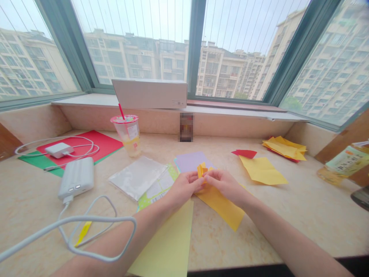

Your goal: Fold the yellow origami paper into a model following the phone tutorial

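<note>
A small folded piece of orange paper (202, 169) is pinched between both my hands above the stone counter. My left hand (183, 188) grips its left side and my right hand (225, 184) grips its right side, fingertips meeting at the fold. Under my right hand lies an orange sheet (223, 206). A yellow-green sheet (170, 246) lies under my left forearm, and a lilac sheet (191, 161) lies just beyond my hands.
A white power bank (76, 177) with looping cable (86, 223), a charger (59, 149) on red and green sheets, a drink cup with a straw (128, 134), a clear plastic sleeve (138, 177), a white box (150, 94), yellow papers (263, 171) and a bottle (343, 163).
</note>
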{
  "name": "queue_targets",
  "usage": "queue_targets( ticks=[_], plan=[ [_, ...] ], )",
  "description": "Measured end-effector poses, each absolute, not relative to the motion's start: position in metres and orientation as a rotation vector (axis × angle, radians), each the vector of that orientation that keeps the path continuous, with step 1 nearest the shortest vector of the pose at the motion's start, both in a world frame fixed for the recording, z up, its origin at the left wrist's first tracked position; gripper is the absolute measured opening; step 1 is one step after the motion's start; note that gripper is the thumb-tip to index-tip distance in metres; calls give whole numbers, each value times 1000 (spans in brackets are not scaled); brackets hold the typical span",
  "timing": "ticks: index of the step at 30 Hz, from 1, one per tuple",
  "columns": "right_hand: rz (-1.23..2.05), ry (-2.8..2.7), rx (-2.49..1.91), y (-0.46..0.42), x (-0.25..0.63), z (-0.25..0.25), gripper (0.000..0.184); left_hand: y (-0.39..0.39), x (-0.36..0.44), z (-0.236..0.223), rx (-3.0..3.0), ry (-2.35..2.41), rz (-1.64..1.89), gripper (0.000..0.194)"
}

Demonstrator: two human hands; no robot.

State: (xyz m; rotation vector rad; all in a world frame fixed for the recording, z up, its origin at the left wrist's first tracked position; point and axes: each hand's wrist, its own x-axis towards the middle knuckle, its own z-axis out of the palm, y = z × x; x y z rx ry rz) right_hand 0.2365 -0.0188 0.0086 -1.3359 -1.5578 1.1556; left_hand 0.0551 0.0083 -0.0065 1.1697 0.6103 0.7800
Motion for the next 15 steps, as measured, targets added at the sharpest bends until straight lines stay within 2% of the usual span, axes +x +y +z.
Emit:
queue_targets(
  ticks=[3, 5, 8, 15],
  plan=[
    [922, -1591, -1322, -18, 232, 4, 36, 11, 52, -4, 1193, 690, 795, 38],
    [833, -1564, -1299, -17, 230, 2, 36, 13, 50, -2, 1221, 794, 843, 46],
    [844, -1485, -1261, -17, 232, 2, 36, 15, 45, 3, 1352, 931, 901, 56],
    [858, -1418, -1442, -14, 249, 6, 30, 18, 43, 6, 1551, 996, 904, 47]
  ],
)
